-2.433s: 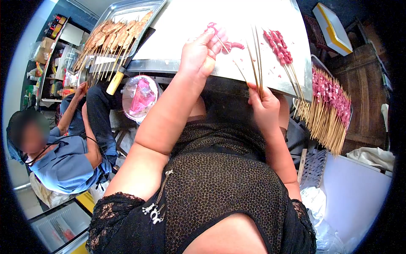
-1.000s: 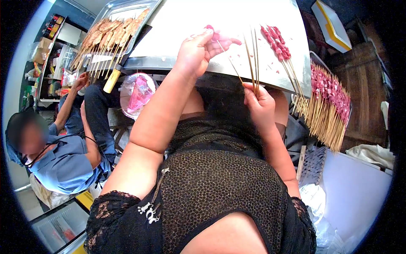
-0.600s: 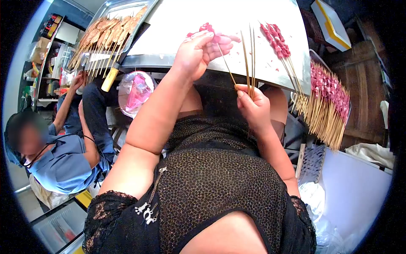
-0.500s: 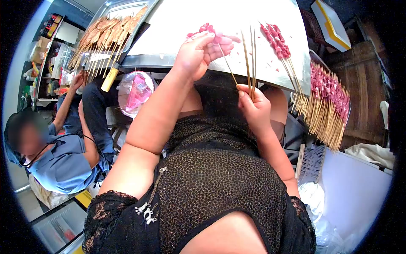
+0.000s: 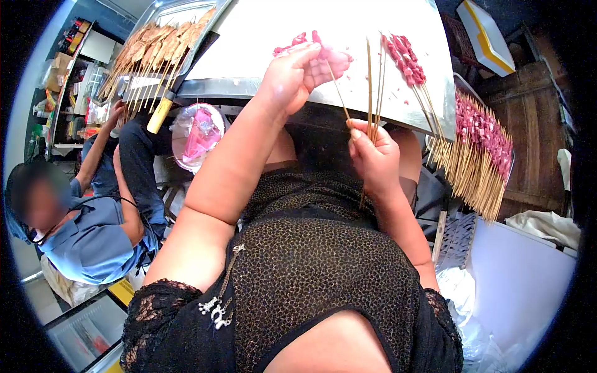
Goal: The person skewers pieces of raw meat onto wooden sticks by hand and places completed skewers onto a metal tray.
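Note:
Over the front edge of the white table (image 5: 249,43), my left hand (image 5: 305,74) pinches a small piece of red meat (image 5: 316,36) between thumb and forefinger, the other fingers spread. The tip of a thin skewer (image 5: 337,90) meets that hand. My right hand (image 5: 375,152) is closed round the skewer's lower end and several bare upright skewers (image 5: 369,81). More red meat (image 5: 292,47) lies just behind my left hand. Right of the bare skewers, finished red meat skewers (image 5: 407,59) rest on the table with their sticks over its edge.
A large stack of meat skewers (image 5: 482,137) sits at the right. A metal tray (image 5: 217,13) of brown skewers (image 5: 168,46) and a yellow handle (image 5: 161,113) are at the left. Below stands a bucket with pink plastic (image 5: 202,137). A seated person (image 5: 93,230) is at the far left.
My left hand has shifted slightly left and now pinches meat at the skewer tip. My right hand has moved left and a little up with the skewers, and loose meat shows behind my left hand.

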